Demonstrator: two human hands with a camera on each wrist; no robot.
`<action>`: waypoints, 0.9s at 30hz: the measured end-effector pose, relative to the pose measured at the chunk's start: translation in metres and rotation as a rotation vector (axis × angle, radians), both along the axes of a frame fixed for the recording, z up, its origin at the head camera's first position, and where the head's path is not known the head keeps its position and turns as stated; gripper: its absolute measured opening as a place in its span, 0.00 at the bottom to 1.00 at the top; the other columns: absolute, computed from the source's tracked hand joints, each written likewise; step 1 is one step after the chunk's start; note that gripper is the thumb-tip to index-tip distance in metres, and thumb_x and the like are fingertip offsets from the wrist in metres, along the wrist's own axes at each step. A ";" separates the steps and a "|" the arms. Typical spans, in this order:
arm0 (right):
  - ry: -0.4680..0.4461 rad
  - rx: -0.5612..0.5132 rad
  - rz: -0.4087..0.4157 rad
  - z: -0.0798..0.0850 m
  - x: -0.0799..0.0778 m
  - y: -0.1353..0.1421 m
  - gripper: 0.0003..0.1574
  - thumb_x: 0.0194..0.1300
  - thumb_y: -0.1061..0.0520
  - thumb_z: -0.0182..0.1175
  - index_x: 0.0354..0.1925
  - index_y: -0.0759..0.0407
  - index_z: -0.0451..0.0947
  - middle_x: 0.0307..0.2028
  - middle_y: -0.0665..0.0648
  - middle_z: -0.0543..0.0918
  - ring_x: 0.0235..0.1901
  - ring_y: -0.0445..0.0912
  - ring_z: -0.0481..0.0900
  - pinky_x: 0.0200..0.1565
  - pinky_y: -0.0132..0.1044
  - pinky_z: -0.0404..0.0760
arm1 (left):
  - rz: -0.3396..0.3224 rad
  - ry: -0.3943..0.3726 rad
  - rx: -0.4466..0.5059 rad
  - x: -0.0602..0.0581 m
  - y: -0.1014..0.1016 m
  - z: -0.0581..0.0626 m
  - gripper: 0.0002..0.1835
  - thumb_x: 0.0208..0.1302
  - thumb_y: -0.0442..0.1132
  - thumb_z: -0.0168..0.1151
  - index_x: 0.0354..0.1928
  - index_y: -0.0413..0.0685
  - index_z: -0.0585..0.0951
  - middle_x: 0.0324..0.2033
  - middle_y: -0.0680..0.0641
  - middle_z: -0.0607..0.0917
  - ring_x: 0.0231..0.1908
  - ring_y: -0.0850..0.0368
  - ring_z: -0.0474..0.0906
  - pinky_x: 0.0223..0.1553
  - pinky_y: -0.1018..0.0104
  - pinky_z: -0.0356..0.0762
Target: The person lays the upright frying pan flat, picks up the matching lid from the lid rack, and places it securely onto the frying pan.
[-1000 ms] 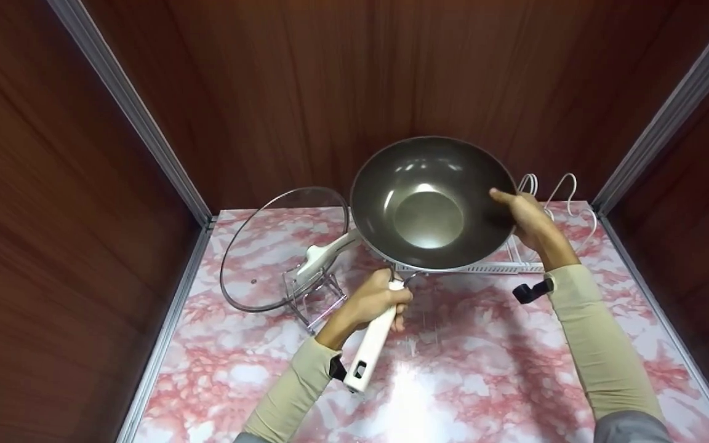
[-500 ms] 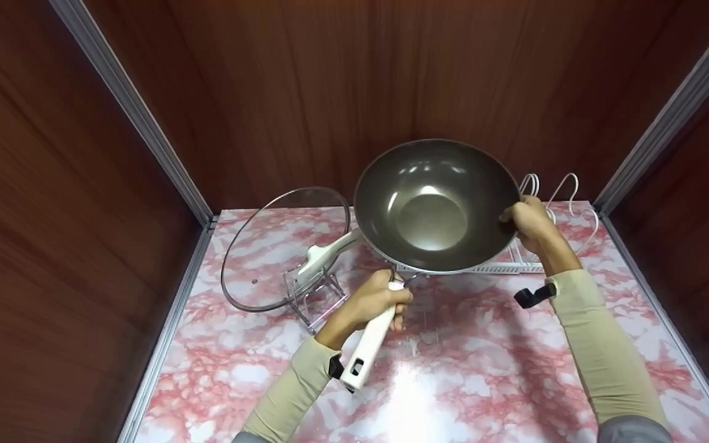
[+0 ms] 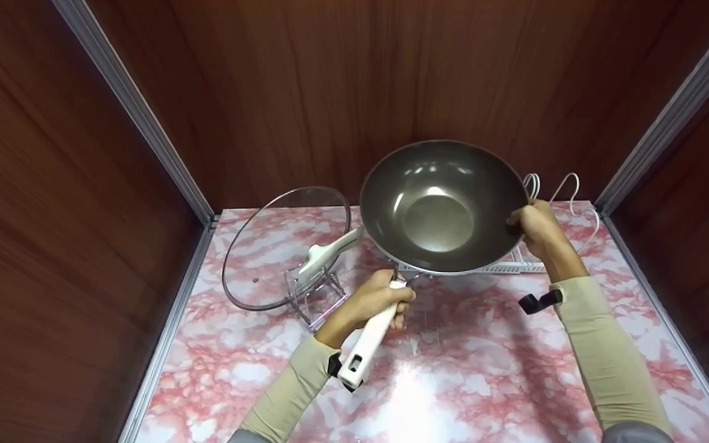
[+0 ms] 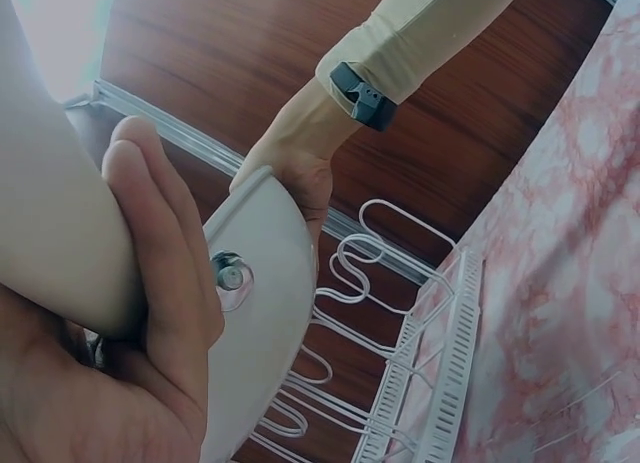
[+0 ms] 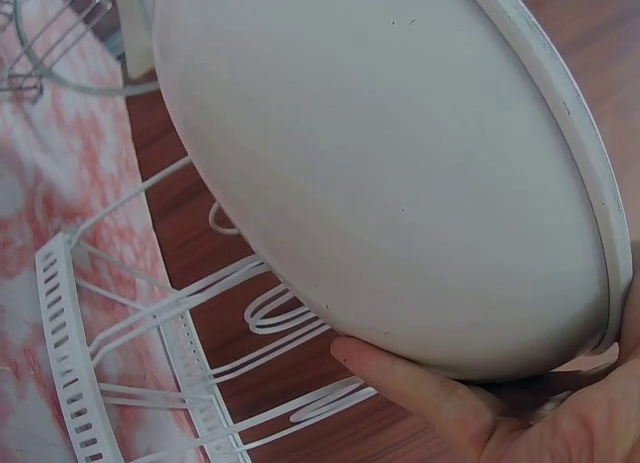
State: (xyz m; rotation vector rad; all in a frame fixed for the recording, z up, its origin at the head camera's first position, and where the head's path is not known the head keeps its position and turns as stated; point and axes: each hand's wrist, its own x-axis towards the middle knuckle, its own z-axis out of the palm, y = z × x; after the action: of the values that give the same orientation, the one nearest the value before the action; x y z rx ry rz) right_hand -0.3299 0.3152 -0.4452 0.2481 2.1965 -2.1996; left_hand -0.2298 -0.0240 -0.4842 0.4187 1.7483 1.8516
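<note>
A wok (image 3: 438, 223), dark inside and white outside, is held tilted in the head view, its inside facing the camera. My left hand (image 3: 374, 301) grips its white handle (image 3: 364, 347) close to the pan. At the right rim my right hand (image 3: 536, 224) holds on, thumb inside the bowl. The right wrist view shows the pale outer wall of the wok (image 5: 380, 183) with fingers of the right hand (image 5: 470, 408) under it. Below and behind the wok, a white wire rack (image 4: 460, 363) with looped dividers is partly hidden.
Left of the wok, a clear glass lid (image 3: 253, 246) with a white handle (image 3: 320, 258) leans in a small metal wire stand (image 3: 328, 307). The tabletop (image 3: 256, 375) has a pink marbled pattern. Brown wood-look panels (image 3: 354, 80) enclose the back and sides.
The wok has shifted slightly right and a little down, held by both hands. My right thumb, earlier stretched out over the inside, now lies bent near the rim.
</note>
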 end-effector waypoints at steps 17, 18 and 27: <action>-0.020 -0.098 -0.125 0.005 0.014 0.002 0.17 0.57 0.77 0.46 0.44 0.63 0.66 0.29 0.49 0.76 0.28 0.40 0.79 0.30 0.31 0.83 | -0.037 -0.020 0.029 0.003 -0.010 0.009 0.06 0.67 0.33 0.61 0.41 0.42 0.74 0.22 0.49 0.76 0.15 0.63 0.75 0.19 0.71 0.78; -0.019 -0.097 -0.133 0.005 0.015 0.001 0.18 0.57 0.77 0.46 0.44 0.63 0.65 0.29 0.49 0.75 0.28 0.40 0.79 0.30 0.31 0.83 | -0.033 -0.013 0.026 0.003 -0.011 0.009 0.06 0.67 0.32 0.61 0.41 0.42 0.73 0.22 0.49 0.76 0.15 0.63 0.75 0.19 0.72 0.79; -0.027 -0.158 -0.180 0.004 0.021 0.002 0.15 0.58 0.76 0.47 0.41 0.63 0.68 0.28 0.49 0.75 0.25 0.41 0.79 0.28 0.32 0.84 | -0.003 -0.002 -0.035 0.007 -0.023 0.012 0.22 0.66 0.30 0.63 0.59 0.31 0.69 0.28 0.46 0.80 0.17 0.63 0.76 0.20 0.73 0.79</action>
State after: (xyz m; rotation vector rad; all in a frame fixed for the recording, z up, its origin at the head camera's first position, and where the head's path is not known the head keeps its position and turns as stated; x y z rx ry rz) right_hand -0.3087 0.3176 -0.4416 0.4849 2.0460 -2.4303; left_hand -0.2232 -0.0468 -0.4723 0.4052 1.7754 1.8161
